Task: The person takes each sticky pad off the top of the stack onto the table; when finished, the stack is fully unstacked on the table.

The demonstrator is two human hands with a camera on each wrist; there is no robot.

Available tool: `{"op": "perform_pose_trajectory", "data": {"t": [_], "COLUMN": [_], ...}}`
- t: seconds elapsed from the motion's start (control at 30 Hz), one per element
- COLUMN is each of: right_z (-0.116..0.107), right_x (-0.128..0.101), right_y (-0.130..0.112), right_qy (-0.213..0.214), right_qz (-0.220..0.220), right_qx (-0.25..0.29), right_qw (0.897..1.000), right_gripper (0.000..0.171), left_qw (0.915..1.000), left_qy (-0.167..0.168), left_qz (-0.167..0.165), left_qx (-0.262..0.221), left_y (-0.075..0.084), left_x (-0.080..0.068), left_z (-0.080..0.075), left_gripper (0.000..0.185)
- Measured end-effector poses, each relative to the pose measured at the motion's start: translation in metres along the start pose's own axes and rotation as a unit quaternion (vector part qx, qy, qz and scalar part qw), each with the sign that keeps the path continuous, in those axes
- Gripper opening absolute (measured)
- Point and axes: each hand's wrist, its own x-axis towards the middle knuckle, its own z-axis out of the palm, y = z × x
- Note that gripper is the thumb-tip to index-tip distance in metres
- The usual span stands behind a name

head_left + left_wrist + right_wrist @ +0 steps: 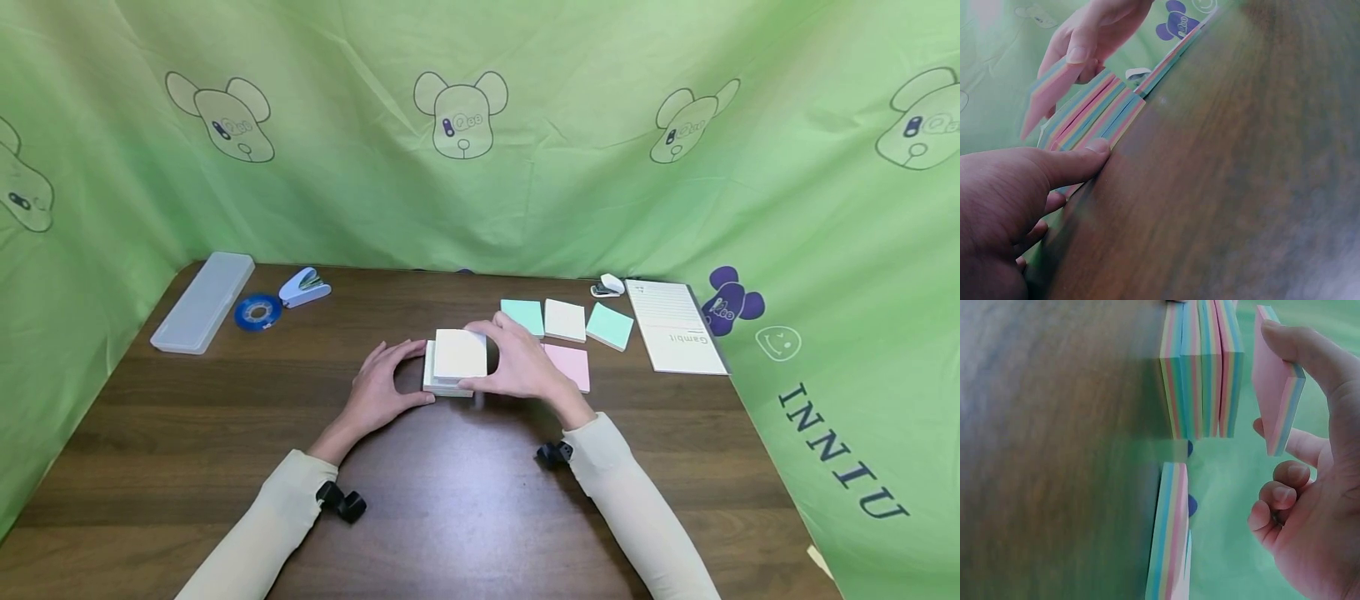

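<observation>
Nearest to us, on the dark wooden table, our left hand lies at about 9 o'clock of the stack of sticky notes. Its fingers are nearly straight and grip nothing; the thumb tip touches the lower edge of the stack to steady it.

Our right hand is at 3 o'clock of the stack and pinches one pad between thumb and forefinger. In the right wrist view this pad hangs just beside the stack, tilted and not yet touching it; the other fingers are curled under and hold nothing.

We judge that the pad may come down crooked, because it is tilted and held only at one edge. It could slip from the pinch, or push the stack sideways, since the left thumb holds the stack at one point only.

Farther, at 1 o'clock, loose pads lie flat, then a notebook and a small white stapler. At 11 o'clock we see a blue tape roll, a blue stapler and a clear case.
</observation>
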Motion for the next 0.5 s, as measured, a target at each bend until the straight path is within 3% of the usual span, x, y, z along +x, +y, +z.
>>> {"op": "perform_pose_trajectory", "data": {"t": [0.3, 0.5], "right_z": [-0.013, -0.021], "right_x": [-0.007, -0.015], "right_y": [0.006, 0.010], "right_qy": [0.024, 0.032], "right_qz": [0.011, 0.024], "right_qx": [0.013, 0.026], "right_qw": [1.000, 0.999], "right_gripper": [0.083, 0.082], "left_qw": [0.9999, 0.9997], "left_qy": [0.008, 0.004], "left_qz": [0.007, -0.015], "left_qx": [-0.009, -0.016], "left_y": [-0.002, -0.001], "left_x": [0.000, 0.000], "left_z": [0.000, 0.000], "left_gripper": [0.090, 0.096]}}
